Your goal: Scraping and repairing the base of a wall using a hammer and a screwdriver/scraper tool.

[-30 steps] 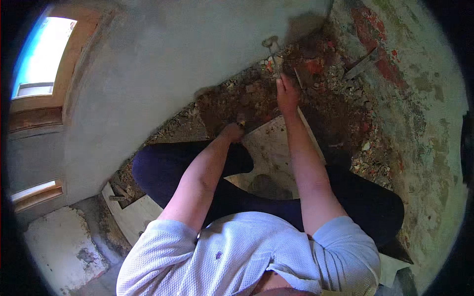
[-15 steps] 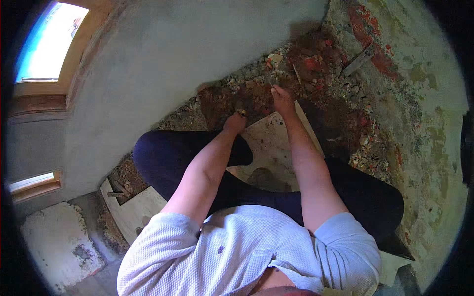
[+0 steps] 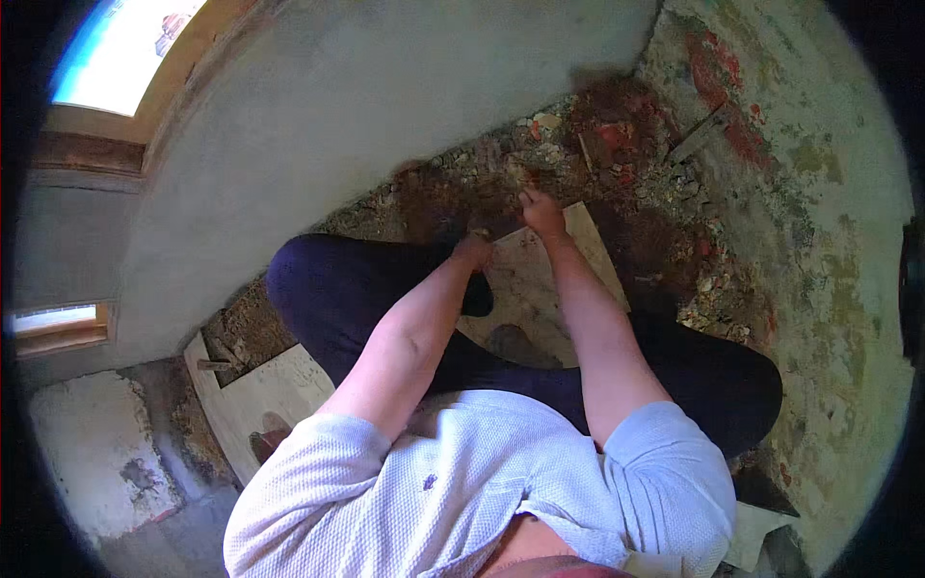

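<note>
I crouch over a pale flat board (image 3: 525,289) that lies on the floor between my dark-trousered knees. My right hand (image 3: 540,207) is at the board's far edge, fingers curled down into the reddish-brown rubble (image 3: 462,193). My left hand (image 3: 474,249) is close beside it, a little nearer to me, curled at the board's left edge against the dirt. Whether either hand holds anything is hidden. A thin stick (image 3: 585,152) lies in the rubble just beyond my right hand.
A grey plastered wall (image 3: 385,96) rises behind the rubble, with a bright window (image 3: 125,39) at upper left. A long metal tool (image 3: 699,133) lies on the patchy floor at upper right. A second pale board (image 3: 260,395) lies at lower left.
My right hand has drawn back from far out over the rubble to the board's far edge. My left hand has stayed at the board's edge. The view has shifted slightly.
</note>
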Motion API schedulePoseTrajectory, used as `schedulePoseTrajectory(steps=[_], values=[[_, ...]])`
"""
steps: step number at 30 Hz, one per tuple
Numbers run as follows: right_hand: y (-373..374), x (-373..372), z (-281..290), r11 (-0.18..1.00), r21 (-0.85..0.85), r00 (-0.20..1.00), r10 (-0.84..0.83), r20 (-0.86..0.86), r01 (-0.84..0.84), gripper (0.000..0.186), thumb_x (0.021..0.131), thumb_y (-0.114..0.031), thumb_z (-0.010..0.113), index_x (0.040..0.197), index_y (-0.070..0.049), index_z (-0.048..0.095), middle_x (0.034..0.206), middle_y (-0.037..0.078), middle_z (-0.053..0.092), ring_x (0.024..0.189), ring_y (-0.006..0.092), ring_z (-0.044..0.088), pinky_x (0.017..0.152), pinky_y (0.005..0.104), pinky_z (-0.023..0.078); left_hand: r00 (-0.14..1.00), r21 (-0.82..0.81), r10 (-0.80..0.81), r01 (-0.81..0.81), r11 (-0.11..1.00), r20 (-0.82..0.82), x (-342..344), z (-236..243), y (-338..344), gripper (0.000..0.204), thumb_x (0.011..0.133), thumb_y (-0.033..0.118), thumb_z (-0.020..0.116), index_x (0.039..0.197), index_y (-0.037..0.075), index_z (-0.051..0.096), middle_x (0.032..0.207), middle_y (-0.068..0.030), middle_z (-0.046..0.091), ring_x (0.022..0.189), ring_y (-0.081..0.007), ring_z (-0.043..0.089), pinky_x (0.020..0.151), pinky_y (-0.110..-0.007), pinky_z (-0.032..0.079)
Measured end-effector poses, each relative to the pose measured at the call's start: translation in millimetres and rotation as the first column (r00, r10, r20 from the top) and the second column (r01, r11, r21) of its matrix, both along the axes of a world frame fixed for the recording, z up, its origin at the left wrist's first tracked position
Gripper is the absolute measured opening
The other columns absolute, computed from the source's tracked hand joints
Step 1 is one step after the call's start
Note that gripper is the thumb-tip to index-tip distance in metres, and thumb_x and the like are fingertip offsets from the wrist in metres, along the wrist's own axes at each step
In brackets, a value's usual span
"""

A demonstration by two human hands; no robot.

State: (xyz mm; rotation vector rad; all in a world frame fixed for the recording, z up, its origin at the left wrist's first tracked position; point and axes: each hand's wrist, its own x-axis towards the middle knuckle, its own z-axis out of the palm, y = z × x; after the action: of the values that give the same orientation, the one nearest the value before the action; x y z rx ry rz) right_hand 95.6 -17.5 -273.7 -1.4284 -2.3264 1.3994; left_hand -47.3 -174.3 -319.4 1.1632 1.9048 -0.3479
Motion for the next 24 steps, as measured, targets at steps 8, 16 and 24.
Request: schedulePoseTrajectory(steps=[8,16,24], values=[[-1,-21,37,0.992,-0.083,0.88,-0.121,-0.459,0.093,0.05,0.101,-0.039,0.045,0.137,-0.004,0.05,0.137,0.02,0.052,0.124,0.0357,0.053,0.102,0.0426,0.042,0.905,0.202,0.424,-0.409,0.89,-0.031,17,54,5,0.037,0.095,0.032,0.052,0.106,0.002,0.069,0.111,-0.0174,0.067,0.095,-0.0309,0.067,0.083,-0.04,0.054],[-39,22,-48,0.994,-0.102,0.988,0.06,0.139,-0.046,0.052,0.103,-0.041,0.036,0.138,-0.006,0.051,0.133,0.019,0.056,0.117,0.0336,0.058,0.098,0.0456,0.043,0.715,0.075,0.663,-0.69,0.72,0.223,2,59,-1,0.044,0.089,0.033,0.057,0.109,-0.005,0.063,0.104,-0.0217,0.066,0.094,-0.0352,0.066,0.084,-0.044,0.051],[-13,-35,19,0.999,0.046,0.968,0.007,-0.252,0.005,0.051,0.102,-0.039,0.044,0.139,-0.004,0.049,0.132,0.019,0.056,0.116,0.0305,0.059,0.099,0.0439,0.043,0.88,0.14,0.457,-0.472,0.87,0.127,-6,20,-9,0.03,0.092,0.024,0.053,0.11,0.005,0.068,0.108,-0.0169,0.068,0.094,-0.0321,0.066,0.082,-0.043,0.053]])
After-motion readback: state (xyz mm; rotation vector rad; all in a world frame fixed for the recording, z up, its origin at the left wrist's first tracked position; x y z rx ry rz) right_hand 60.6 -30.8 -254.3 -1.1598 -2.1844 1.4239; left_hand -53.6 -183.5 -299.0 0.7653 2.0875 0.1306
